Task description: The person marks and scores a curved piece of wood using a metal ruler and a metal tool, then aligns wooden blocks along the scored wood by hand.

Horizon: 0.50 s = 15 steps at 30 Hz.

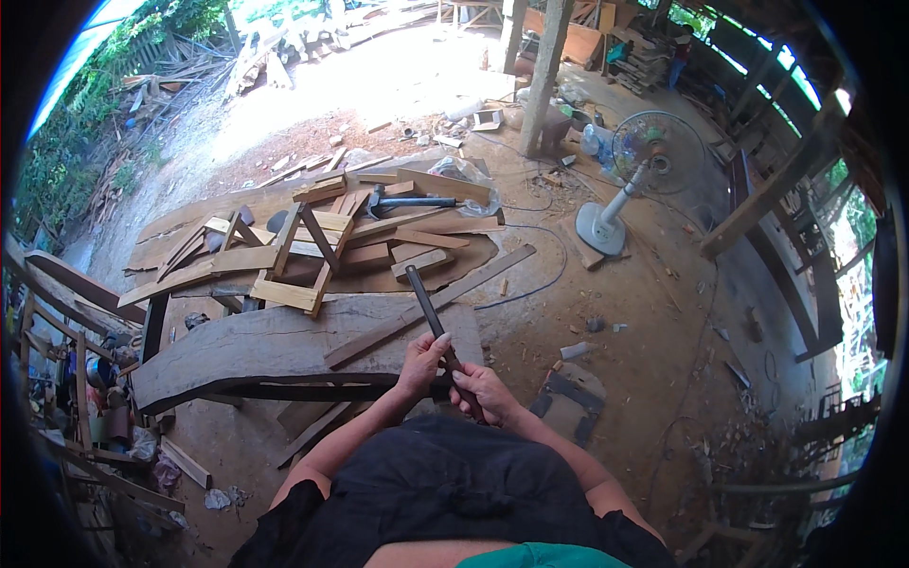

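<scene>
In front of my body I hold a long dark narrow bar [423, 300], wood or metal I cannot tell, slanting from upper left to lower right. My left hand [423, 364] is closed round its middle, thumb on top. Lower down, my right hand [485, 393] grips it near its lower end. The bar's upper end reaches over the edge of a thick wooden slab [256, 341] that forms the bench top. A long plank [431, 308] lies aslant on that slab, just beyond my left hand.
A wooden frame [287, 295], several offcuts and a hammer [412, 201] crowd the bench. A standing fan [600, 227] is on the ground to the right, near a concrete post [547, 85]. A cable [565, 251] loops over the ground. A dark flat piece [568, 402] lies by my right arm.
</scene>
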Each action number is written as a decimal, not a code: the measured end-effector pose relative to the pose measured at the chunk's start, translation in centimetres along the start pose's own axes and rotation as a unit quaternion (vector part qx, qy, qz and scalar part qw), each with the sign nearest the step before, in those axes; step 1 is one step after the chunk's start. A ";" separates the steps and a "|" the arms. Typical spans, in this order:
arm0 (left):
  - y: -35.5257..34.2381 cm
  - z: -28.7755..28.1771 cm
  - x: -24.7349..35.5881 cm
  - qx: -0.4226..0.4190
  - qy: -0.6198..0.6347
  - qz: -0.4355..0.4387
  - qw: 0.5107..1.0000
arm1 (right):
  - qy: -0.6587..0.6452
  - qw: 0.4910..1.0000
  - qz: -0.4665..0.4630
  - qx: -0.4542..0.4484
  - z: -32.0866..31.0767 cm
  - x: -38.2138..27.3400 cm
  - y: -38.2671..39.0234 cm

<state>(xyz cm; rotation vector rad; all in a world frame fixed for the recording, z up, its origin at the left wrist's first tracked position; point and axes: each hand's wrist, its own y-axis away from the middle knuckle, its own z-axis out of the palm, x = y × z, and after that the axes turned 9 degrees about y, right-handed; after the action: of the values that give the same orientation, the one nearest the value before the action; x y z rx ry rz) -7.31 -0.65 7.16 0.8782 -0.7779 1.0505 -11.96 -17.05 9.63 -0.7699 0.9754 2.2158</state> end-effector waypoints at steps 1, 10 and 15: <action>0.0 -0.3 0.2 0.001 -0.024 -0.017 1.000 | 0.016 1.000 -0.001 0.025 0.5 -0.1 0.1; 3.7 -4.6 8.3 -0.148 -0.249 -0.051 0.956 | 0.128 0.974 -0.093 0.163 -2.6 -0.1 0.4; 10.0 0.2 23.5 -0.374 -0.349 0.205 0.834 | 0.172 0.956 -0.084 0.221 -5.3 2.5 0.9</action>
<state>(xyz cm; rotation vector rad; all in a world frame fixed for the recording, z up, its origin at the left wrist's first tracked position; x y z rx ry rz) -9.48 10.81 29.91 0.3804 -1.9109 0.6482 -12.81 -21.05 5.31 -0.9962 1.4509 1.6571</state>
